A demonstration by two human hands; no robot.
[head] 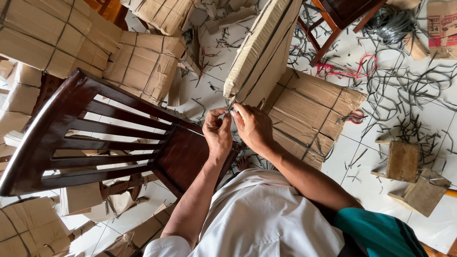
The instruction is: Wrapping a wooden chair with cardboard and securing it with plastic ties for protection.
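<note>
Two bare hands meet at the lower corner of a cardboard-wrapped bundle (263, 50). The left hand (217, 133) and right hand (253, 126) both pinch a thin dark strap (230, 104) between thumb and fingertips, just where it leaves the cardboard. That strap looks flat, stiff and springy, probably slick, so a close grip near the corner suits it. Leaning over a dark wooden chair (95, 138), the bundle seems bulky, its cardboard dentable. Strap offcuts (409, 90) litter the white tiled floor (428, 119).

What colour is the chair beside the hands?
Dark reddish-brown, glossy wooden chair; the head view shows it.
</note>
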